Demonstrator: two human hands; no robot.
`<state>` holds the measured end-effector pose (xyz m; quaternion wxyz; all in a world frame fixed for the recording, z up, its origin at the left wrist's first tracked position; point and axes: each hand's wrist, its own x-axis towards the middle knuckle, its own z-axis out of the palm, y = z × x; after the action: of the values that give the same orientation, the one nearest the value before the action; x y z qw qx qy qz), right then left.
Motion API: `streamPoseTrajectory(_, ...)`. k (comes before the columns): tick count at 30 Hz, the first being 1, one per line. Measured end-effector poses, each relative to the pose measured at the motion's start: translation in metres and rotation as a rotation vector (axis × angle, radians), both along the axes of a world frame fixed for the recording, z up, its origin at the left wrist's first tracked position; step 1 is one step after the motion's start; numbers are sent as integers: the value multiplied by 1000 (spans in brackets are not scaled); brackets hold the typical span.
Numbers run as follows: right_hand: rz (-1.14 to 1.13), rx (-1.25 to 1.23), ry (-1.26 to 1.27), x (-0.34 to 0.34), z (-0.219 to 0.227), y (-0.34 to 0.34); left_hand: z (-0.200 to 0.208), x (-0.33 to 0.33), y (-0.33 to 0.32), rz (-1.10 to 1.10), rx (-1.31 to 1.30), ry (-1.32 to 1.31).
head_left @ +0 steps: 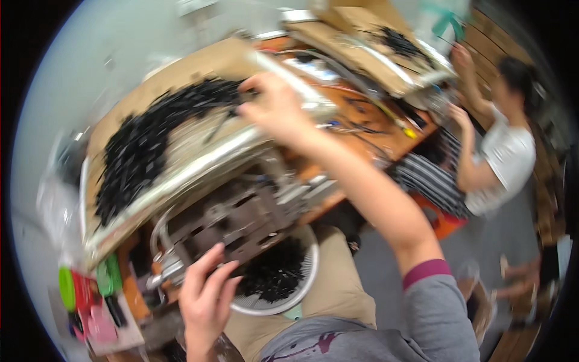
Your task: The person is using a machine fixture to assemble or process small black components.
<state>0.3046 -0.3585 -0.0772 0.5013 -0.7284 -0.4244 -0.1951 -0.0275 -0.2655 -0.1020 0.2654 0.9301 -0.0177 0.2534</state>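
Observation:
My right hand [272,108] reaches across to the right end of a heap of thin black strips [136,142] on a cardboard-lined tray [208,65]. Its fingers are curled together, with something dark between them that blur keeps me from making out. Nearer me, my left hand [208,295] is raised with its fingers apart and holds nothing. It is beside the front edge of a dark metal fixture [226,223] with slots and blocks. A round pale basket [312,265] of small black pieces sits by my lap, just below the fixture.
On the right, a seated person [497,154] in a white top works at another cardboard-lined tray [338,45]. Cables and a yellow-tipped tool [409,131] lie on the orange table [377,142]. Red, green and pink containers [99,323] stand at lower left.

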Motion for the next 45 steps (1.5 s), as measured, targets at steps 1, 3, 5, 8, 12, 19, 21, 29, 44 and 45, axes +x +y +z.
streamPoseTrajectory(1, -22, -48, 9, 9, 6, 10, -4, -4, 2, 18, 3, 5)
streamPoseTrajectory(3, -60, -157, 25, 23, 15, 30, -12, -12, 1, 39, 13, 7)
streamPoseTrajectory(5, -78, -290, 43, 36, 19, 46, -19, -14, -1, 55, 4, -10)
streamPoseTrajectory(8, -112, -420, 110, 52, 24, 61, -24, -10, -10, 74, -4, -24)
streamPoseTrajectory(12, 59, -485, 125, 54, 18, 70, -32, -3, -18, 81, -10, 2)
streamPoseTrajectory(19, -14, -542, -184, 0, 19, 77, -45, 9, -19, 147, 98, 19)
streamPoseTrajectory(21, 37, -568, -126, -10, 25, 79, -46, 10, -18, 153, 159, 47)
streamPoseTrajectory(29, 223, -568, -8, -14, 51, 50, -46, 11, -14, 185, 158, 81)
streamPoseTrajectory(44, 126, -917, -668, -4, 42, 40, -40, 12, -12, 181, 222, 155)
streamPoseTrajectory(45, 137, -904, -678, -4, 44, 42, -41, 12, -12, 178, 230, 146)
